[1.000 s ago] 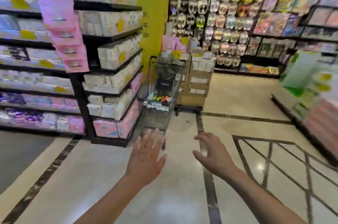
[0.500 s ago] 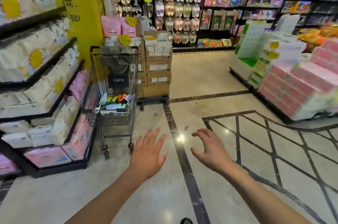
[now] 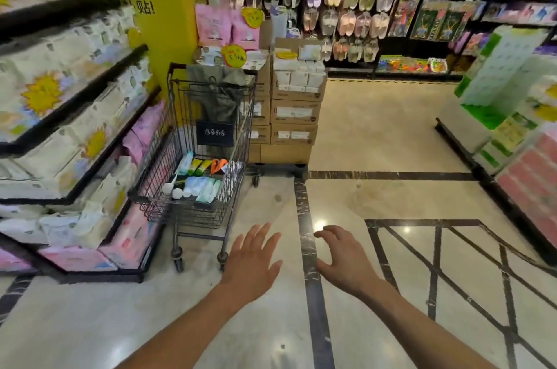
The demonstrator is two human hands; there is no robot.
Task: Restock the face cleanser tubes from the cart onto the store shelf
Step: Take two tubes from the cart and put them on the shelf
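A black wire shopping cart (image 3: 241, 139) stands ahead on the left, beside the tissue shelves. In its basket lie several face cleanser tubes (image 3: 200, 184), white, pale blue, green and orange. A grey-green cloth hangs at the cart's far end. My left hand (image 3: 251, 260) is stretched out over the floor just right of the cart's near wheels, fingers spread, holding nothing. My right hand (image 3: 340, 257) hovers beside it, fingers apart and curled a little, also holding nothing. Neither hand touches the cart.
Black shelves (image 3: 90, 88) packed with tissue packs line the left. Stacked cardboard boxes (image 3: 294, 115) stand behind the cart by a yellow pillar (image 3: 171, 6). Slippers (image 3: 340, 0) hang on the back wall. Pink and green pack displays (image 3: 524, 157) flank the right. Glossy tiled floor (image 3: 376, 142) lies between.
The cart and shelves have come closer and slid leftward in view as I walk and turn. Both hands stay outstretched, holding nothing.
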